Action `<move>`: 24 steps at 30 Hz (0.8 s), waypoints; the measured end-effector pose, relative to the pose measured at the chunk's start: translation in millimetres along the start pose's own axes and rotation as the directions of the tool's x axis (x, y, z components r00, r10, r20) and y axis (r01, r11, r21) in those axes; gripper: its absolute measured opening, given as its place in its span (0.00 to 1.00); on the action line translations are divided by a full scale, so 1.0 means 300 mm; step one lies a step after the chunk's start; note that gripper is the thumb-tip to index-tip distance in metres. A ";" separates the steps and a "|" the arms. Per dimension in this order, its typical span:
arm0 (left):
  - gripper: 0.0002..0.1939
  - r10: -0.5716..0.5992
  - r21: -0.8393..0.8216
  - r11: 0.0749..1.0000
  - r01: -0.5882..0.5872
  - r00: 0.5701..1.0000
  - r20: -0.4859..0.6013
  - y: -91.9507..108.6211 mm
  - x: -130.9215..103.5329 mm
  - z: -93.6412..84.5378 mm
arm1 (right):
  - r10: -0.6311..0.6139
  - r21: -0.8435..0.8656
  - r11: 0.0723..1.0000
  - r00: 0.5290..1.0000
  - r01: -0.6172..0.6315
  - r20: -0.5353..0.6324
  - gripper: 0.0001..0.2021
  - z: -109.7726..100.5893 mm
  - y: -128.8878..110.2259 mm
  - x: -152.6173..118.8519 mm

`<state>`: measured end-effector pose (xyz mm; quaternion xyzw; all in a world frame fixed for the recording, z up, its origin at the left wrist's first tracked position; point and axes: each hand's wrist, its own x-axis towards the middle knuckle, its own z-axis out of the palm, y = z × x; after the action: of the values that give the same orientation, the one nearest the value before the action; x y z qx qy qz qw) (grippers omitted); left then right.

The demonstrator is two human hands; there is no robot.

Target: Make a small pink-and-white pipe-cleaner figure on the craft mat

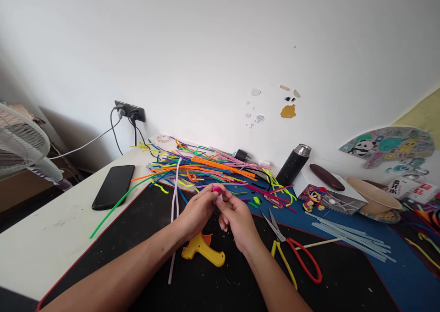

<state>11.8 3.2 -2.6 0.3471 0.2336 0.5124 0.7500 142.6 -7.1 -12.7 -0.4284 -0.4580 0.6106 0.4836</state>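
Observation:
Close together above the black mat (pixel 137 257), my two hands meet at a small pink and white piece (pixel 217 191). My left hand (pixel 202 207) pinches it from the left with thumb and fingers. From the right, my right hand (pixel 234 213) has its thumb and forefinger on the lower, whitish part, its other fingers curled. Just below the hands lies a yellow glue gun (pixel 206 252), partly covered by my left hand. Pale lilac pipe cleaners (pixel 174 202) run beside my left wrist. Scissors (pixel 280 234) with one red and one yellow handle lie right of my right hand.
Many coloured pipe cleaners (pixel 206 165) are heaped along the wall. A phone (pixel 114 187) lies at the left. At the right are a black flask (pixel 294 165), a white box (pixel 330 190), a small colourful figure (pixel 313 199) and translucent glue sticks (pixel 354 238).

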 end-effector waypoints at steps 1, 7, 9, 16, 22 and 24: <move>0.08 -0.001 -0.003 1.000 0.001 1.000 0.004 0.001 0.000 0.003 | 0.002 -0.003 1.000 1.000 -0.002 -0.002 0.26 0.000 0.002 0.000; 0.08 0.001 -0.053 0.999 -0.001 1.000 0.015 0.001 0.001 0.003 | -0.013 -0.027 1.000 1.000 0.013 -0.002 0.25 0.002 -0.003 -0.001; 0.08 0.003 -0.072 0.997 -0.002 1.000 0.019 0.000 0.002 0.000 | -0.020 -0.037 0.999 1.000 0.020 0.002 0.25 0.002 -0.005 -0.002; 0.07 0.003 -0.108 0.994 -0.002 1.000 0.013 -0.005 0.005 -0.004 | -0.018 -0.054 0.998 1.000 0.017 -0.013 0.27 -0.003 0.008 0.004; 0.06 -0.001 -0.093 0.996 0.005 0.999 0.040 -0.006 0.003 0.001 | -0.030 -0.087 0.996 0.999 0.028 -0.024 0.26 -0.002 0.011 0.004; 0.06 -0.016 -0.094 0.995 0.020 0.999 0.042 -0.003 -0.001 0.004 | -0.046 -0.113 0.993 0.998 0.042 -0.031 0.25 -0.002 0.010 0.001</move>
<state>13.2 2.4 -2.5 0.3195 0.1965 0.5088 0.7749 142.5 -7.0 -15.7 -0.4551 -0.4926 0.5657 0.4798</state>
